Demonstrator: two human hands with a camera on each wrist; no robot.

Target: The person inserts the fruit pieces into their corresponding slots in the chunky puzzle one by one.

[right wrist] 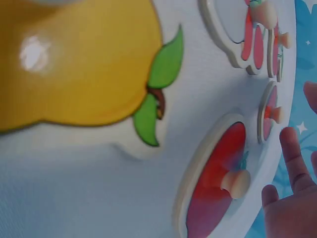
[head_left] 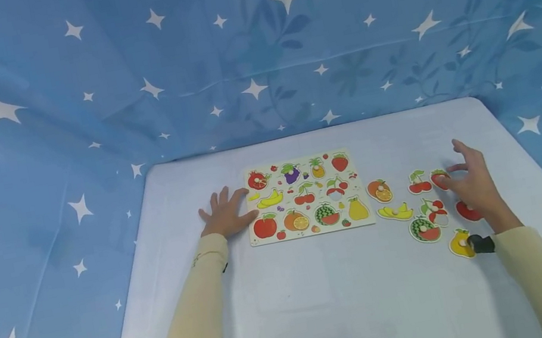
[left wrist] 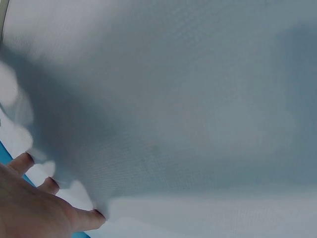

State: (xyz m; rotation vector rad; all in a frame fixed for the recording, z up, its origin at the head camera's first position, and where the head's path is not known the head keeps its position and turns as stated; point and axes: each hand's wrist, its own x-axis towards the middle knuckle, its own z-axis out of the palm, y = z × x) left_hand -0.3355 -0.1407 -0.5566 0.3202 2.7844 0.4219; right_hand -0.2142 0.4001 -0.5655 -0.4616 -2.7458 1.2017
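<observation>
Found right hand [head_left: 476, 184] with fingers parted and curved, gripping nothing. Noted strawberry piece [head_left: 436, 178] at the right thumb tip in the head view; cannot tell whether touching. Recorded cherry piece [head_left: 420, 187] left of that thumb, past the strawberry, and red apple piece [head_left: 466, 211] behind the right fingers, toward the wrist. Located pear piece [head_left: 457, 247] farther back, beside the dark wrist camera [head_left: 479, 244]. Listed lychee-like piece [head_left: 433, 213] and watermelon piece [head_left: 426, 231] left and back of the right fingers, with orange piece [head_left: 378, 192] and banana piece [head_left: 395, 213] well apart to their left. Observed left hand [head_left: 227, 216] with fingers spread wide, holding nothing, thumb and index tips at the left edge of the fruit board [head_left: 260, 242]. Counted three pieces apparently seated in the board, right of the left fingers: pomegranate [head_left: 257, 181], grapes [head_left: 292, 177] and pineapple [head_left: 317, 171]. Noted flat fruit pictures elsewhere on it. Examined pieces at close range: thick pale edges, rounded wood-like knobs [right wrist: 236, 184], glossy yellow on the pear. Recorded finely textured white cloth [left wrist: 173, 124] around the left fingers and blue curtain [head_left: 228, 49], patterned with white stars, beyond both hands' fingertips.
</observation>
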